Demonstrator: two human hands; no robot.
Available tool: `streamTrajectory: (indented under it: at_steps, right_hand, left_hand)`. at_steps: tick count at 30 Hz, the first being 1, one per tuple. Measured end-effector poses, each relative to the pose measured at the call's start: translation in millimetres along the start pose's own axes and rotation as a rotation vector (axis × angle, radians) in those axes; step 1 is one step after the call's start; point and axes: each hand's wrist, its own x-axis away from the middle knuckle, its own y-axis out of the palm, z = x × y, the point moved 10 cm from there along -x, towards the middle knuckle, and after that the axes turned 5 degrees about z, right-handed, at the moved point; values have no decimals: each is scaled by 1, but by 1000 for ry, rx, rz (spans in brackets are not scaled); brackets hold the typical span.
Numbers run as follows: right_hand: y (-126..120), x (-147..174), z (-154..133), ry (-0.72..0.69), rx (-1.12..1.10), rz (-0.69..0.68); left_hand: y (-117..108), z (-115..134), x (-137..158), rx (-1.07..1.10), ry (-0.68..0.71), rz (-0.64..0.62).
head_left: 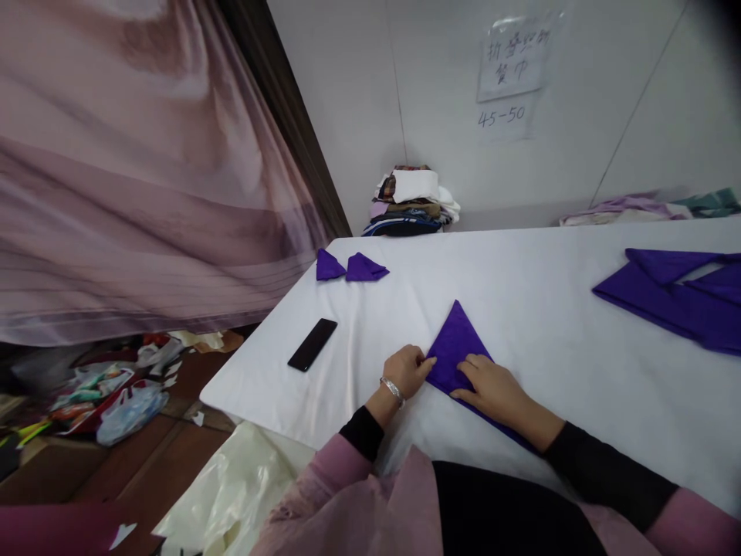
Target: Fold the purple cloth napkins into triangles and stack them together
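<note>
A purple cloth napkin (459, 340) lies on the white-covered table in front of me, folded to a pointed shape with its tip away from me. My left hand (407, 371), with a silver bracelet at the wrist, has its fingers curled and pinches the napkin's left corner. Across the right part of the cloth rests my right hand (495, 388), thumb and fingers apart and pressing on it. The napkin's right side is partly hidden under that hand and forearm. Two small folded purple napkins, one (329, 265) left of the other (364, 267), lie toward the back left.
A black phone (312, 345) lies on the white tablecloth (370, 332) to the left. More purple cloth (683, 297) is spread at the right. Folded clothes (411, 202) are stacked behind the table. A pink curtain (133, 170) hangs at the left, above bags (130, 409) on the floor.
</note>
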Motion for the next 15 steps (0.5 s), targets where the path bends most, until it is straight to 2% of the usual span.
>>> streamTrajectory:
  at_steps: [5, 11, 15]
  right_hand:
    - [2, -3, 4, 35, -189, -30]
    - [-9, -5, 57, 392, -817, 80]
    - [-17, 4, 95, 619, -998, 222]
  left_hand:
    - [2, -5, 8, 98, -30, 12]
    - [-2, -11, 11, 215, -72, 52]
    - [-4, -7, 12, 232, -59, 61]
